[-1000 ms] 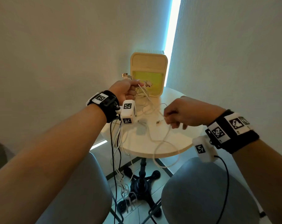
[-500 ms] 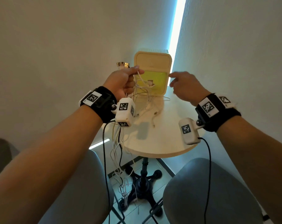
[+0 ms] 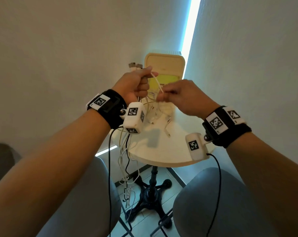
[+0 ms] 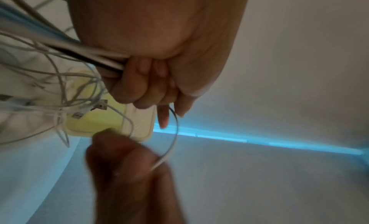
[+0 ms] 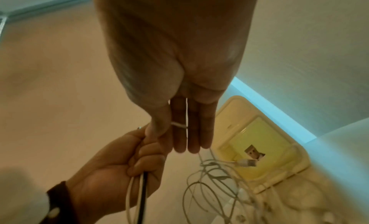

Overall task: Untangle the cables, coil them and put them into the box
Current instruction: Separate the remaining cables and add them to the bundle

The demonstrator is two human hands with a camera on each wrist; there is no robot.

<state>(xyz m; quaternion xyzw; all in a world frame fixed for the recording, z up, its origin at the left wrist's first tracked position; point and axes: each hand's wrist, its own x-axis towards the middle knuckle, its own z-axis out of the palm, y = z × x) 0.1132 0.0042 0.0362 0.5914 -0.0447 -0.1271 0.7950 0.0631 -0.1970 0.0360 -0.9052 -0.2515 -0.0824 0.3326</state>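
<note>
My left hand [image 3: 144, 82] is raised above the table and grips a bundle of white and black cables [image 4: 95, 56] in a fist. Plug ends [image 3: 135, 65] stick up out of the fist. My right hand [image 3: 162, 97] is close beside it and pinches one white cable [image 5: 179, 125] between thumb and fingers. That cable arcs between the two hands [image 4: 175, 132]. More tangled white cables [image 3: 155, 113] lie on the table under the hands. The cream box [image 3: 164, 65] stands behind them with its lid up and a yellow inside.
The small round cream table [image 3: 162, 156] stands in a corner between two walls. Several cables [image 3: 126, 168] hang off its left edge down to the tiled floor beside the black pedestal base [image 3: 151, 194]. Two grey rounded shapes [image 3: 213, 202] sit below the near edge.
My right hand has gone from the table up toward the box lid, then left to my left hand, where it now pinches a white cable. The left hand has lifted its bundle slightly.
</note>
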